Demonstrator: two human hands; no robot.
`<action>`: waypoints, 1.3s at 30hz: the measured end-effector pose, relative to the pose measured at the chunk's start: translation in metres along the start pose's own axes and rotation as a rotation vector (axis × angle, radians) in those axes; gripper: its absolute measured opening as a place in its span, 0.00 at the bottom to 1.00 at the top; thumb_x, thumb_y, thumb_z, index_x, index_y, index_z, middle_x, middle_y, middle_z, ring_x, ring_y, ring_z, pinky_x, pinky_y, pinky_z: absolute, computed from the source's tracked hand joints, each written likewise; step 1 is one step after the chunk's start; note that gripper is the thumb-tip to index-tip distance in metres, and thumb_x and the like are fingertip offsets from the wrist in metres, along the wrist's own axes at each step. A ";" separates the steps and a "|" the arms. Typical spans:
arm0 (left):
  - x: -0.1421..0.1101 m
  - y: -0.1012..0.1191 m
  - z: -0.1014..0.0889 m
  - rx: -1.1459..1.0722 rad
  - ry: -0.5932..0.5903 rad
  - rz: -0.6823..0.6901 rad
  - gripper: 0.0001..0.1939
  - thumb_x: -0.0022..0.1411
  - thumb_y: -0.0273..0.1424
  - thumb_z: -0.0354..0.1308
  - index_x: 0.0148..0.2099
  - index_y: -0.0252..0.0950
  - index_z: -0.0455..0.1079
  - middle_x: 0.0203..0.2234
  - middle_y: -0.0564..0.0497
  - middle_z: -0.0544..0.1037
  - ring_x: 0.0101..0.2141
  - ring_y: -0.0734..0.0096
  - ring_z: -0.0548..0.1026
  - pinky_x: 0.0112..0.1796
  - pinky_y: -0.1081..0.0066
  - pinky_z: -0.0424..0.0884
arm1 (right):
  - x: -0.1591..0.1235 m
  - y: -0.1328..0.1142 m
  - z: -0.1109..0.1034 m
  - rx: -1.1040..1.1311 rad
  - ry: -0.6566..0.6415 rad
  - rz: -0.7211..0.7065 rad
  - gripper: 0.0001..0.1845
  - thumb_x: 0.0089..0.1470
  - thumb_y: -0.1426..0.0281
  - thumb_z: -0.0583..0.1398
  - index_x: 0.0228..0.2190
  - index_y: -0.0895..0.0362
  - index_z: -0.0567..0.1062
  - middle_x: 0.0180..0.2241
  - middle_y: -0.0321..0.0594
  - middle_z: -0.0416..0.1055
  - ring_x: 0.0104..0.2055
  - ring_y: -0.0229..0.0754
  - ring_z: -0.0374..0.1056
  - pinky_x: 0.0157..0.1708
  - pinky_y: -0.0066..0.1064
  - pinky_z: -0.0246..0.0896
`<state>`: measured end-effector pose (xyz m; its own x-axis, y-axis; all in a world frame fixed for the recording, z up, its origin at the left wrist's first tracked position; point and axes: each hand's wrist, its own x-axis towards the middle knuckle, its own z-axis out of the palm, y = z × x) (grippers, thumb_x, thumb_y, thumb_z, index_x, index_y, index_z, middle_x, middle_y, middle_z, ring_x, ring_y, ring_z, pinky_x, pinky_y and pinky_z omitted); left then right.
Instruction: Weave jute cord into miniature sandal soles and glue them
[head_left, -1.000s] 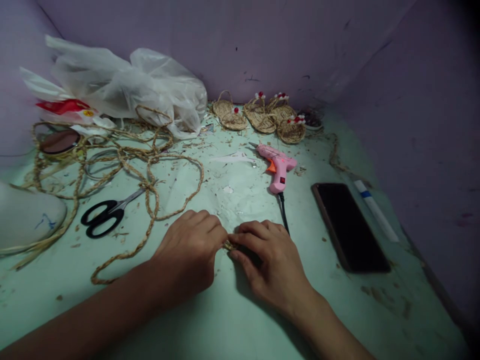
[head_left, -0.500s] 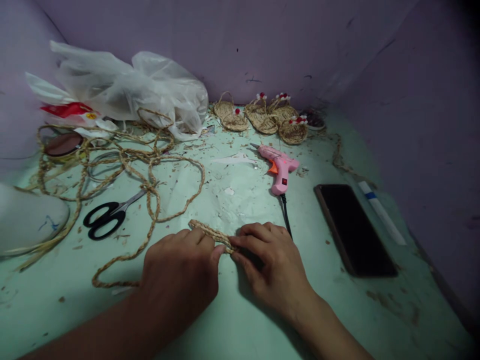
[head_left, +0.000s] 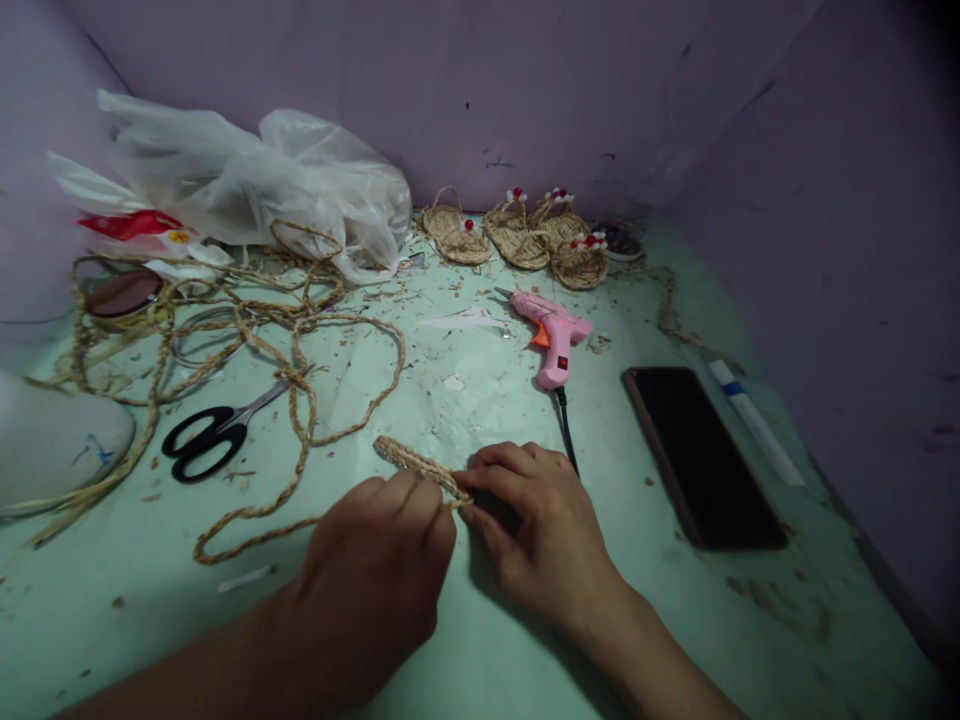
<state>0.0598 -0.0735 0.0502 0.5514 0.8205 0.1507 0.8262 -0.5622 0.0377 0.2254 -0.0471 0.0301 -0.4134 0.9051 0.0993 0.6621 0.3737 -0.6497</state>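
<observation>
Folded braided straw cord (head_left: pixel 416 463) at lower center, right end pinched by right hand (head_left: pixel 544 520), other end jutting up-left, left hand (head_left: pixel 382 565) fisted around its strand

Both arms reach in from the bottom of the view, left forearm (head_left: pixel 210 640) slanting up from the lower left, right forearm (head_left: pixel 652 640) from the lower right. Left hand (head_left: pixel 379 575) is balled up pretty tight, back facing up. Right hand (head_left: pixel 544 520) is way looser, back up too, fingers (head_left: pixel 496 482) bent and pinching toward the thumb (head_left: pixel 486 528). The hands are just beside each other, basically thumb to thumb.
</observation>
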 end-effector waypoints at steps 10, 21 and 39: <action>-0.002 -0.027 0.008 -0.068 0.175 0.224 0.06 0.60 0.22 0.49 0.33 0.35 0.65 0.25 0.52 0.69 0.28 0.67 0.64 0.33 0.66 0.61 | 0.002 -0.006 0.000 -0.018 -0.015 0.060 0.12 0.46 0.75 0.61 0.34 0.53 0.77 0.37 0.37 0.74 0.37 0.46 0.65 0.38 0.43 0.56; 0.004 -0.021 0.014 -0.084 0.206 0.113 0.07 0.60 0.28 0.53 0.28 0.36 0.65 0.22 0.51 0.69 0.27 0.65 0.64 0.31 0.64 0.58 | 0.003 -0.006 -0.001 -0.008 -0.012 0.071 0.12 0.45 0.76 0.60 0.34 0.53 0.78 0.36 0.38 0.74 0.37 0.46 0.65 0.39 0.42 0.55; -0.009 -0.018 0.016 -0.195 0.134 0.023 0.08 0.55 0.23 0.50 0.28 0.35 0.70 0.22 0.51 0.70 0.26 0.66 0.66 0.43 0.56 0.61 | 0.035 -0.003 -0.007 0.261 -0.297 0.175 0.03 0.47 0.74 0.61 0.26 0.57 0.77 0.23 0.37 0.75 0.24 0.37 0.67 0.24 0.27 0.58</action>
<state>0.0421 -0.0696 0.0328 0.5385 0.7935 0.2834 0.7684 -0.6005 0.2212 0.2136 -0.0149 0.0404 -0.4963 0.8384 -0.2255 0.5734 0.1215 -0.8102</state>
